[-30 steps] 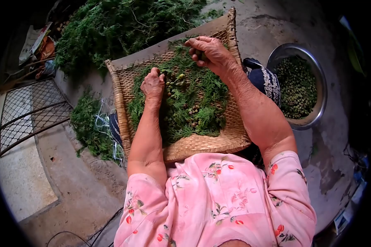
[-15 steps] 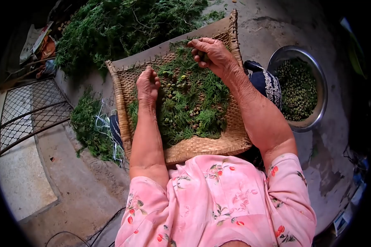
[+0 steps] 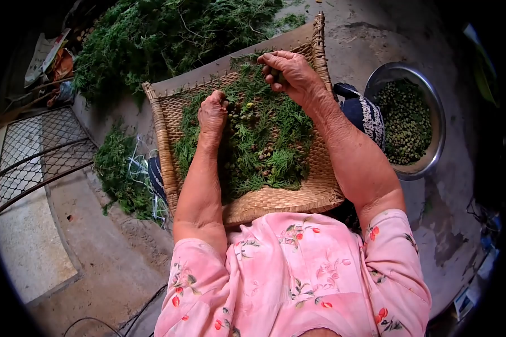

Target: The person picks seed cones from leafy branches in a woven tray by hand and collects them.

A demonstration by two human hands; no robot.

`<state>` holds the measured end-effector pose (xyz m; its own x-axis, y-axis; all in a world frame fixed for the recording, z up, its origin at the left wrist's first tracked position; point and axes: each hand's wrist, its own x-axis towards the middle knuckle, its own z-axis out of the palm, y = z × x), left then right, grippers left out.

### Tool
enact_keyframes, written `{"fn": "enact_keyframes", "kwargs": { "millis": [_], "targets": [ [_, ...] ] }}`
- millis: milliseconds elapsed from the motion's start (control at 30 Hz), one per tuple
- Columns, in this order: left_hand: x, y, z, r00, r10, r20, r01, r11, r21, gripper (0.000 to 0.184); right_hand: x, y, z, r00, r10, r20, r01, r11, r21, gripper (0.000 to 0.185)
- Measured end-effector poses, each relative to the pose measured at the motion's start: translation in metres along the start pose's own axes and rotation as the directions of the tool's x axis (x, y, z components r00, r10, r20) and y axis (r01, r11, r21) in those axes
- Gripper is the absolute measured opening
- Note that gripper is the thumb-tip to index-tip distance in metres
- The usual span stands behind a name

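Observation:
A woven wicker tray [image 3: 284,203] rests across my lap, strewn with green conifer sprigs [image 3: 292,121] and small round green and brown cones [image 3: 244,112]. Above the far right part of the tray is my right hand [image 3: 292,73], its fingers curled around several green cones, with thumb and forefinger pinched together. My left hand [image 3: 212,117] is closed over the left middle of the tray, beside the cones. Whatever its fingers hold, if anything, is hidden from me.
A metal basin [image 3: 441,132] full of small green cones stands on the floor at right. Beyond the tray lies a large heap of conifer branches [image 3: 152,45]. A smaller pile [image 3: 121,168] and a metal lattice frame [image 3: 45,146] are at left.
My left hand has moved to the right, from the left side of the tray to beside the cones. My right hand stays nearly where it was, still around the green cones.

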<state>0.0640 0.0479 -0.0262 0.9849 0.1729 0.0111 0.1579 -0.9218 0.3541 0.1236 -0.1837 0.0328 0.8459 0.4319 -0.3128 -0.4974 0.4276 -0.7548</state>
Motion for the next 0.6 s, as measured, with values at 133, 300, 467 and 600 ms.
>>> {"fn": "enact_keyframes", "kwargs": {
  "millis": [133,300,467,600],
  "targets": [
    [0.001,-0.011,0.006,0.997,-0.023,-0.074,0.016,0.995,-0.095,0.020,0.001,0.001,-0.003,1.000,0.000,-0.002,0.000,1.000,0.001,0.022],
    [-0.007,-0.003,-0.019,0.926,-0.278,0.256,0.332,0.275,-0.902,0.013,0.001,0.001,-0.004,1.000,0.000,-0.002,0.000,1.000,0.011,0.023],
    [-0.012,0.014,-0.036,0.865,-0.266,0.425,0.317,-0.366,-0.875,0.006,0.000,0.000,-0.002,1.000,-0.004,-0.004,0.004,1.000,0.011,0.022],
    [-0.006,-0.010,-0.024,0.870,-0.200,0.450,0.400,-0.246,-0.883,0.009,0.001,0.002,-0.003,0.999,-0.036,0.004,0.035,0.999,0.029,0.022]
  ]
}}
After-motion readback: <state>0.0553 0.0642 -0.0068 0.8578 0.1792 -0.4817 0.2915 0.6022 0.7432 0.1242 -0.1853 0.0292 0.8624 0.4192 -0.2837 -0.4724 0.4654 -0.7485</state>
